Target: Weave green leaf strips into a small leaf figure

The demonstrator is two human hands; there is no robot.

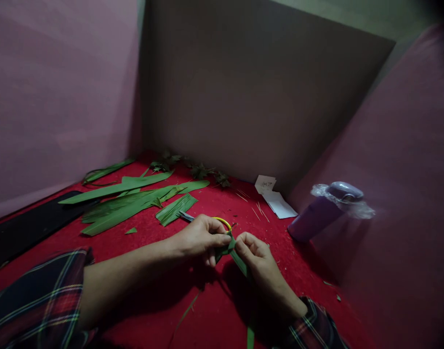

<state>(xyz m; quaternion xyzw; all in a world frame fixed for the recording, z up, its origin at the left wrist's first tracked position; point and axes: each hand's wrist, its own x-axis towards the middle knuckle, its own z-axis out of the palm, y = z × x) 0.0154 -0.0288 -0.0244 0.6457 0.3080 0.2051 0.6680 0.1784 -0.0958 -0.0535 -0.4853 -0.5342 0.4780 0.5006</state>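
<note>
We hold a folded green leaf [229, 249] between our two hands, low and near the middle of the view, just above the red cloth [164, 315]. Our left hand [203, 237] pinches its folded part between thumb and fingers, while our right hand [256, 254] has thumb and forefinger pressed together on it just beside, where a flat strip slopes down under the palm. Below our right wrist a narrow green strip [250, 337] shows; we cannot tell whether it joins the held leaf. Right behind our left hand lie scissors, their yellow handle [224, 221] showing above the thumb and their blades [186, 216] pointing left onto a short cut leaf [176, 209]; we cannot tell whether our fingers touch them. Farther left of the grip several long leaves [123, 213] overlap, with a small leaf scrap [131, 230] nearer to us and a black mat [29, 230] beyond our left forearm. Past the grip, along the back wall, lie dark leafy sprigs [200, 170]. Beyond our right hand are thin sticks [259, 209] and folded white paper [280, 204], and well to the right stands a purple cup [314, 218] with clear plastic [360, 209] around its lid. A thin stem [188, 309] lies on our side of the grip.
</note>
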